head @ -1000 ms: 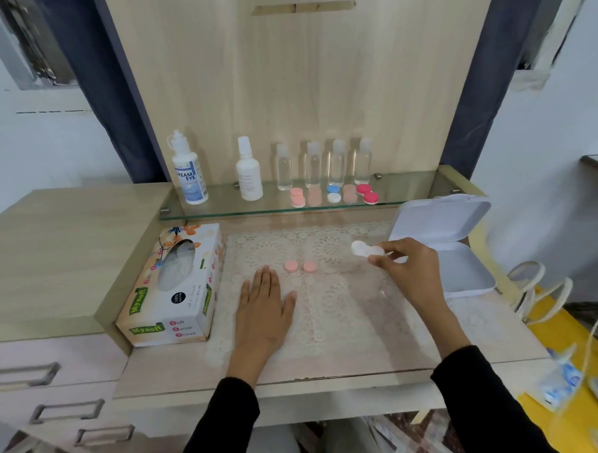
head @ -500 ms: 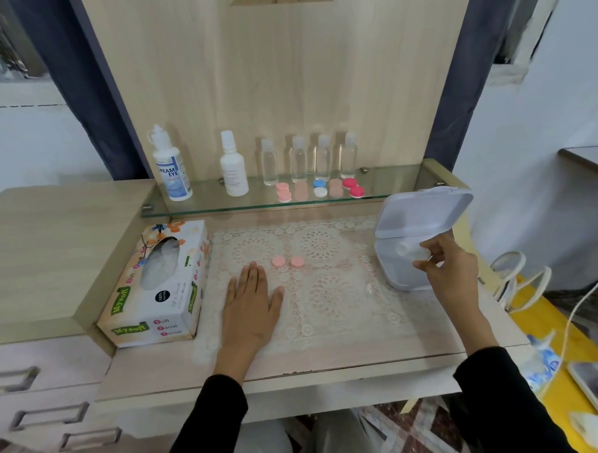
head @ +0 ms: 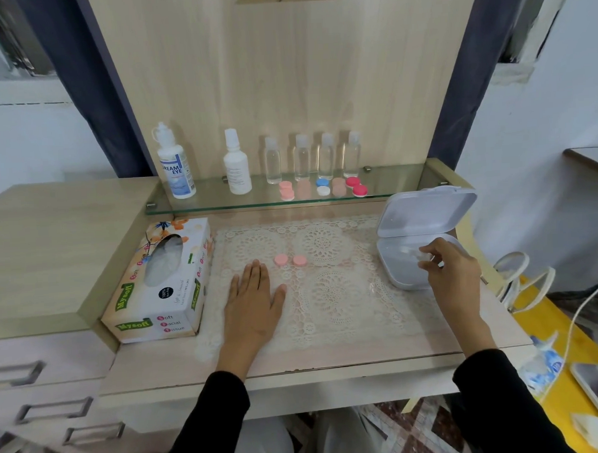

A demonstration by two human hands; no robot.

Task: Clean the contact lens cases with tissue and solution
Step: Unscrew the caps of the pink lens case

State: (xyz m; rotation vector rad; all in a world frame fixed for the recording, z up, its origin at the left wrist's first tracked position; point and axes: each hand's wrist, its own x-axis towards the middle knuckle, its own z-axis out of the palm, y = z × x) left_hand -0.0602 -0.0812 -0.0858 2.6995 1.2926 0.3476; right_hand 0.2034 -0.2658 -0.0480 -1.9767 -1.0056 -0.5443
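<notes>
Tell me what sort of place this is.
Probably a home dressing table for contact lens care: solution bottles and lens cases line a glass shelf, with a tissue box beside a lace mat.

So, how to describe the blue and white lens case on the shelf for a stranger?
Start at the glass shelf below the wooden back panel. In front of the four clear plastic bottles lies a row of small round lens cases. The blue and white lens case lies mid-row; its neighbours are all pink or red.
</notes>
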